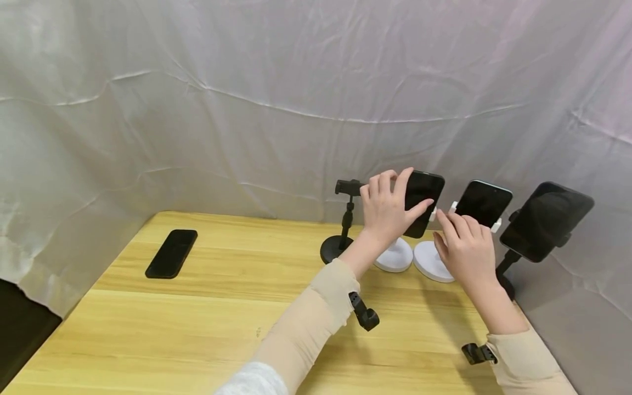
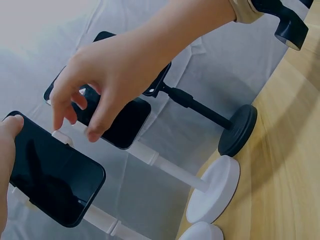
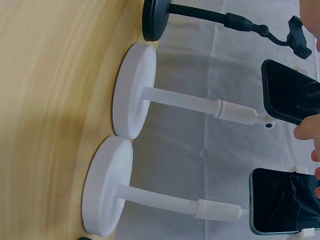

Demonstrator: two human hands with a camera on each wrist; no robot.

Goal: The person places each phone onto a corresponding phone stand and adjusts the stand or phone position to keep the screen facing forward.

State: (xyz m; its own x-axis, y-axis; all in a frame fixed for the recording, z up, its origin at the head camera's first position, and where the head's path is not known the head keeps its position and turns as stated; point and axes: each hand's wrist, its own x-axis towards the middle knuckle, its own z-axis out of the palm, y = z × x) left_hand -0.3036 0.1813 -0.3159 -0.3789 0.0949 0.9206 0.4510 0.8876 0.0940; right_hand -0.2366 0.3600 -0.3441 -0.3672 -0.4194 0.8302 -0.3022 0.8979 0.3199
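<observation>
My left hand (image 1: 387, 206) grips a black smartphone (image 1: 422, 189) that sits tilted in a white phone stand (image 1: 395, 256), with the thumb reaching across its screen. A white clamp end (image 2: 62, 138) shows at the phone's edge. Close by that clamp is my right hand (image 1: 466, 249), its fingers loosely bent with nothing visible between them. Whether a fingertip touches the clamp is hard to tell. Behind the right hand, a second smartphone (image 1: 484, 203) is held in another white stand (image 1: 430, 262).
At the far right a black stand (image 1: 506, 269) carries a smartphone (image 1: 545, 219). A black stand (image 1: 336, 248) with a bare clamp stands left of the white ones. Another smartphone (image 1: 171, 253) lies flat on the wooden table (image 1: 197, 329). Grey cloth (image 1: 247, 137) hangs behind.
</observation>
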